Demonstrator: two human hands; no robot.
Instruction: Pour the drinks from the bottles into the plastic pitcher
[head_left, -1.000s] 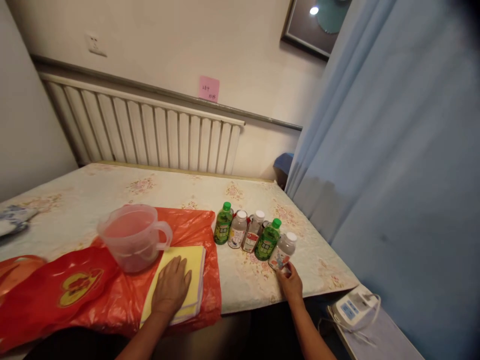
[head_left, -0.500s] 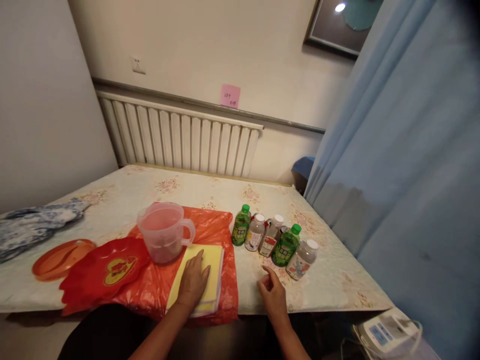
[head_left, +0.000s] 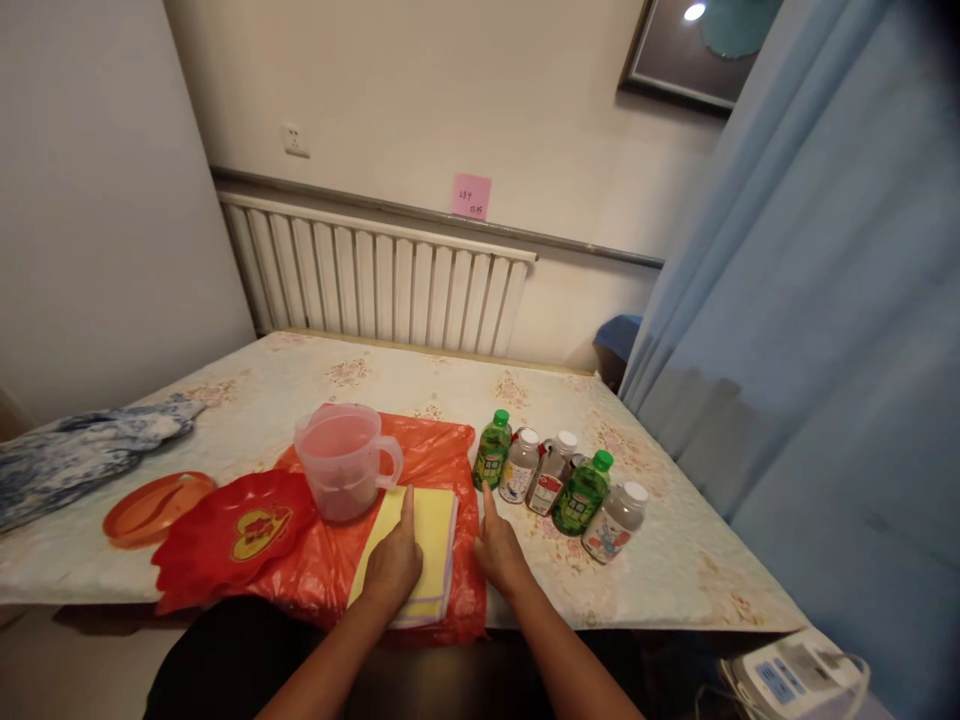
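Observation:
My left hand (head_left: 396, 562) is over a yellow stack of cloths or paper sheets (head_left: 433, 530), index finger stretched towards a clear plastic measuring jug (head_left: 341, 475). Whether the palm presses on the stack I cannot tell. My right hand (head_left: 502, 550) is at the right edge of the red plastic sheet (head_left: 469, 590), empty, with its index finger raised. That fingertip comes close to the base of a green-capped bottle (head_left: 493, 450). In a slanting row stand a small white-capped bottle (head_left: 519, 470), a taller white-capped bottle (head_left: 551, 475), another green bottle (head_left: 582, 495) and a wide white-capped bottle (head_left: 615, 523).
Left of the jug lie a red scalloped tray (head_left: 202, 540) and an orange plastic dish (head_left: 154, 510). A blue-patterned cloth (head_left: 97, 445) rests at the far left. A blue curtain (head_left: 810, 300) hangs at right, with a white device (head_left: 795, 675) below.
My right hand has moved left, from in front of the bottles to the red sheet's edge. My left hand remains over the yellow stack. The whole view has shifted slightly.

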